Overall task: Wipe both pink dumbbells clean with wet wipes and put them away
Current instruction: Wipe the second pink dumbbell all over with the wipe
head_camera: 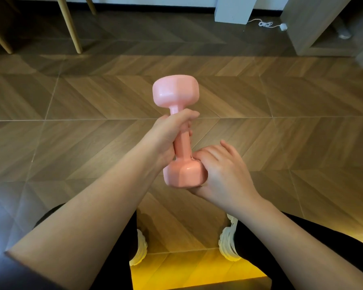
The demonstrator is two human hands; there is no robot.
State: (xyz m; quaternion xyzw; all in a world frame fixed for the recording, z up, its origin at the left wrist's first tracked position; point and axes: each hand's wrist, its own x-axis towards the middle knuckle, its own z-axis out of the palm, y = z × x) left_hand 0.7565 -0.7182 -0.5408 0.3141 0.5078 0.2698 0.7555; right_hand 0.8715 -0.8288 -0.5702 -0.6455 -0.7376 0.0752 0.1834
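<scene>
A pink dumbbell (181, 143) is held upright in the air over the wooden floor, in front of my knees. My left hand (168, 135) grips its handle just below the upper head (175, 92). My right hand (220, 172) is cupped around the lower head (183, 174), palm and fingers pressed against its right side and underside. Whether a wipe lies under that hand cannot be seen. No second dumbbell and no pack of wipes are in view.
Herringbone wood floor (281, 122) stretches ahead. Wooden chair legs (70, 24) stand at the far left. A white block (234, 9) and a white cable with plug (266, 24) lie at the back; a wooden cabinet (314, 24) is far right. My feet in white shoes (228, 241) are below.
</scene>
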